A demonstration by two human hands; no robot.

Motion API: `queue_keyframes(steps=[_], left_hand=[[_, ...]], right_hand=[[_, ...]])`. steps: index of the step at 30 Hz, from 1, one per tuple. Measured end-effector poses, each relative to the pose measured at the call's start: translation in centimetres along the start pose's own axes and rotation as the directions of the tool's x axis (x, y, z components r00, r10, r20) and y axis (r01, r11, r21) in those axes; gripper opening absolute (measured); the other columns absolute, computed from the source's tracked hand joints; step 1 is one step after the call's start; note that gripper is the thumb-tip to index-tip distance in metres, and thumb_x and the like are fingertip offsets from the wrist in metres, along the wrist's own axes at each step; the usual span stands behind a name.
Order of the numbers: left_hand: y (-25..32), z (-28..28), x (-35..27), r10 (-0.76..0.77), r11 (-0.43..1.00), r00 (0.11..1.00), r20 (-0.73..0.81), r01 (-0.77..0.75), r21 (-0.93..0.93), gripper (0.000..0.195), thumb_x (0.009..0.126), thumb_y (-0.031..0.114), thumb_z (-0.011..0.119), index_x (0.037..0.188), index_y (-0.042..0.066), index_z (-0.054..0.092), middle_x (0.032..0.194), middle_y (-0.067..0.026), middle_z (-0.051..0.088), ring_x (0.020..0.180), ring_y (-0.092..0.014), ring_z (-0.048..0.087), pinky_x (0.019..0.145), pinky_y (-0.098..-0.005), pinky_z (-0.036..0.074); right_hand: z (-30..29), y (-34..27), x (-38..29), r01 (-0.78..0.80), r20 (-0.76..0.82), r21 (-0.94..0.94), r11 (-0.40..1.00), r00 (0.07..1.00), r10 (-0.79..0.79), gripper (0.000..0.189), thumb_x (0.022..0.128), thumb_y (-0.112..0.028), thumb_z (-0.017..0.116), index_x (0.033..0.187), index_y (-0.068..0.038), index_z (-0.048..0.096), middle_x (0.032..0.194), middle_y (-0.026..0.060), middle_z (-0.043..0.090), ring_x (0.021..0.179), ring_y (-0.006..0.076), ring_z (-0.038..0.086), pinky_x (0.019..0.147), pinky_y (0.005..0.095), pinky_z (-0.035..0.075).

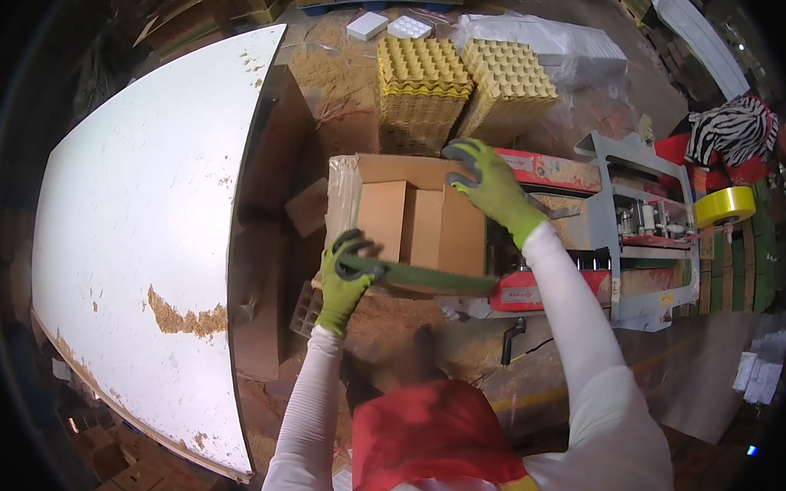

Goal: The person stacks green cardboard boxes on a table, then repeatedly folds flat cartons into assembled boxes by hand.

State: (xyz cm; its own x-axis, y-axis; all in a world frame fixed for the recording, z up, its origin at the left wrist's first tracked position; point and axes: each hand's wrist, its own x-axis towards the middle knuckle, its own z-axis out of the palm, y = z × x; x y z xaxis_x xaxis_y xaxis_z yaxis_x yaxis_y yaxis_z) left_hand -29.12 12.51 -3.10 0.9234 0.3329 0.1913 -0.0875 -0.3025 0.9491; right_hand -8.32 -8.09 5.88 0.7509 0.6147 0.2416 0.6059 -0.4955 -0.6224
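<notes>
An open cardboard box (424,226) stands in front of me at the left end of a carton sealing machine (548,173) with red side belts. My left hand (339,288), in a green and grey work glove, grips the box's near-left corner, where a green-printed flap (427,278) folds outward. My right hand (496,191), gloved alike, has its fingers curled over the rim at the far-right corner. Flat cardboard panels show inside the box; no other contents are visible. Clear tape or film (343,195) covers the left flap.
A white board table (140,191) with sawdust patches fills the left. Beyond the box stand two stacks of egg trays (425,73) and a plastic-wrapped white bundle (548,41). A yellow tape roll (724,207) sits on the machine's far end, near another person (730,135).
</notes>
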Motion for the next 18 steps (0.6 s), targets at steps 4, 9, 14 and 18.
queue_keyframes(steps=[4,9,14,18], left_hand=[[0.7,3.2,2.8,-0.243,0.943,0.951,-0.192,0.278,0.182,0.074,0.06,0.033,0.082,0.119,0.003,0.049,0.112,-0.0156,0.05,0.102,-0.029,0.049,0.087,-0.0363,0.042],[-4.1,6.0,1.6,-0.215,0.865,0.947,-0.24,0.299,0.403,0.077,0.064,0.033,0.08,0.125,0.001,0.044,0.115,-0.017,0.052,0.105,-0.028,0.05,0.087,-0.0361,0.043],[-5.7,5.5,2.1,-0.448,0.818,0.892,-0.056,0.384,-0.429,0.075,0.069,0.025,0.078,0.129,0.001,0.04,0.112,-0.0131,0.057,0.099,-0.021,0.056,0.081,-0.0311,0.047],[-7.7,7.8,1.6,-0.424,0.836,0.903,-0.068,0.361,-0.413,0.074,0.072,0.019,0.076,0.131,0.001,0.037,0.11,-0.0115,0.058,0.094,-0.018,0.057,0.079,-0.0281,0.048]], right_hand=[[-0.7,1.2,-6.0,-0.219,0.078,0.819,0.53,0.958,0.277,0.059,0.073,-0.026,0.074,0.123,-0.006,0.05,0.109,0.0151,0.059,0.106,0.0274,0.057,0.091,0.0379,0.045],[2.3,2.0,-8.2,-0.252,0.177,-0.309,0.917,0.932,0.316,0.078,0.057,-0.04,0.08,0.121,-0.007,0.05,0.118,0.0139,0.051,0.102,0.032,0.054,0.089,0.0399,0.042],[0.6,-2.2,-2.6,-0.117,-0.131,-0.406,0.906,0.989,0.069,0.062,0.067,-0.037,0.073,0.116,-0.006,0.052,0.114,0.0149,0.05,0.109,0.0349,0.045,0.097,0.0477,0.033],[3.0,-0.3,1.1,0.02,-0.325,-0.525,0.851,0.919,-0.222,0.049,0.08,-0.037,0.059,0.115,-0.003,0.051,0.112,0.0161,0.05,0.109,0.0345,0.044,0.098,0.0479,0.031]])
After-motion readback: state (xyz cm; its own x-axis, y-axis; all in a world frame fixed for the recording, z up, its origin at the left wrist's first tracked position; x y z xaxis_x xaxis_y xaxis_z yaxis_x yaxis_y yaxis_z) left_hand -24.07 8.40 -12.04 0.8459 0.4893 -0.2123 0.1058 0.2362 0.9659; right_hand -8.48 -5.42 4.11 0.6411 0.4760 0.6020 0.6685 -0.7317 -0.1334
